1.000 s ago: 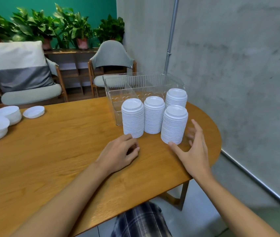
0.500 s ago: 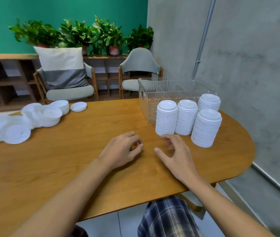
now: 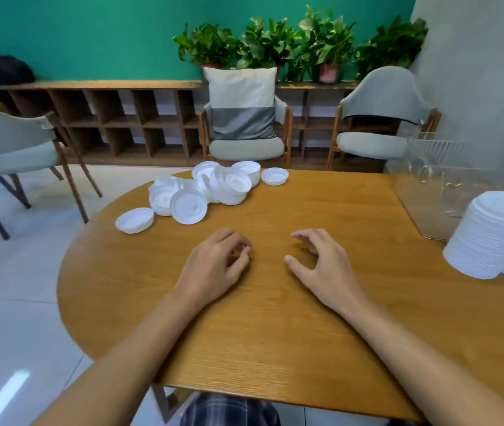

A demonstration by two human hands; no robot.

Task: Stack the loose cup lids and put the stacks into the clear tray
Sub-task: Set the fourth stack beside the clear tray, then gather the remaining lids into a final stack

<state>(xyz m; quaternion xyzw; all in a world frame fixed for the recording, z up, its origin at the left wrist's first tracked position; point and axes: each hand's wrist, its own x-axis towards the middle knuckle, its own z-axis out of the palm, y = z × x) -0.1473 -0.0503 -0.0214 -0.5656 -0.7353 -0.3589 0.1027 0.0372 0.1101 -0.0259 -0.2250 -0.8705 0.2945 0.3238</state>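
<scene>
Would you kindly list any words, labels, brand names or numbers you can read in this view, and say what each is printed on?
No text can be read in this view.
Loose cup lids: only faint moulded relief, too blurred to read as letters.
Lid stacks, clear tray, table, cushion: no print visible.

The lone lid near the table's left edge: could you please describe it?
On the wooden table, find the heap of loose white lids on the far side. This lid lies flat off its near-left end, nearest the table edge; the other stray lies at the far-right end.
</scene>
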